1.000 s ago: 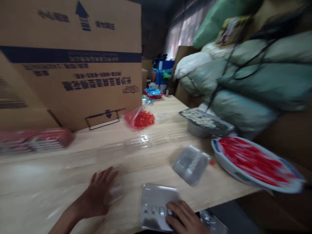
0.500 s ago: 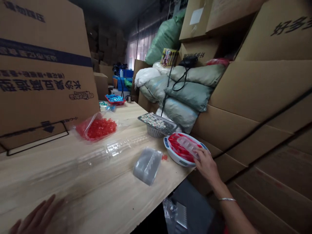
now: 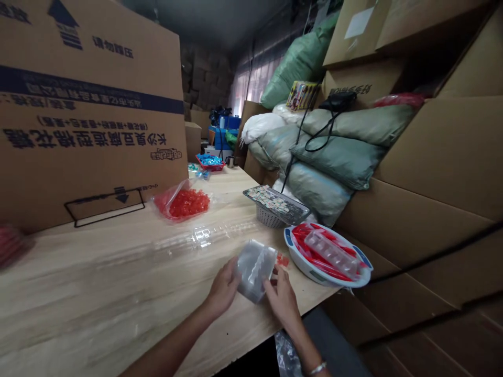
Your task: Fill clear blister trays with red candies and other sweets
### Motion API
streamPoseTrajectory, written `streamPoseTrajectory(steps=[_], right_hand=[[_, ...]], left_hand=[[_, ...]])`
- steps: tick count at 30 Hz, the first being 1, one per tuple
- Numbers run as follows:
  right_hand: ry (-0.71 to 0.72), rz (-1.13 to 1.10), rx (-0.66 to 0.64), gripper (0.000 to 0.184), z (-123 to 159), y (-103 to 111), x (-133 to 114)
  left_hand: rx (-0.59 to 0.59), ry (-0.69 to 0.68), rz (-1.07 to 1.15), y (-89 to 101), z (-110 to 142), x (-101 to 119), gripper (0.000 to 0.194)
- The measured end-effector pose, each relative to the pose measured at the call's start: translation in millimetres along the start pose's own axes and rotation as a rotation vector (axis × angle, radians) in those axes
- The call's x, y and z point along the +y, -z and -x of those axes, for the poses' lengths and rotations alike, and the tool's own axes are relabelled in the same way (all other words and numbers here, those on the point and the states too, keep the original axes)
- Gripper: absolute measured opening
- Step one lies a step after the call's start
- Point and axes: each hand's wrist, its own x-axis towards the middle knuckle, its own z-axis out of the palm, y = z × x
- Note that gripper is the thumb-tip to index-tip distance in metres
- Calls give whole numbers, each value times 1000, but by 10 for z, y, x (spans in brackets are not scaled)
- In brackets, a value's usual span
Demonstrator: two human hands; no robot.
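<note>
I'm holding a clear plastic tray (image 3: 256, 270) between my hands just above the table (image 3: 98, 288), tilted, with its ridged side up. My left hand (image 3: 223, 289) grips its left edge, and my right hand (image 3: 282, 302) closes on its lower right side, with my fingers curled against the plastic. A metal bangle (image 3: 317, 368) sits on my right wrist.

Just beyond the tray's right corner lie a few small red pieces (image 3: 282, 259) on the table. To the right of the tray is a white basin (image 3: 326, 279) holding long red pieces, with another clear tray (image 3: 332, 253) resting on top of them. Beyond the tray, a clear plastic strip (image 3: 204, 236) lies across the table, and farther off to the left is a plastic bag of red pieces (image 3: 183, 203). Past the tray on the right, a small basket (image 3: 269, 217) carries a tray of mixed small items. A large cardboard carton (image 3: 90, 131) stands well to the left of the tray, and stuffed sacks (image 3: 338, 152) are piled well to the right, against more cartons.
</note>
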Motion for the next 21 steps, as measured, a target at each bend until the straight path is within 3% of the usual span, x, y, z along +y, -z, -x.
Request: streamPoseTrajectory(steps=[5,8,13,17,21], right_hand=[[-61,-286,-195,44,453,-16,-151],[-100,-445,-338,61,664,-6,-311],[-199,-535,-427,80,683,3,-463],[-189,-459,-330,81,590,-22,-518],[-84,-280,-23,73,841,-98,-633]], left_hand=[[-20,205,63,272,526,-275,55],[1,241,137,391,774,-368,62],[56,280,68,382,830,-258,68],[23,303,-63,269,574,-57,70],[24,255,-147,149,390,37,68]])
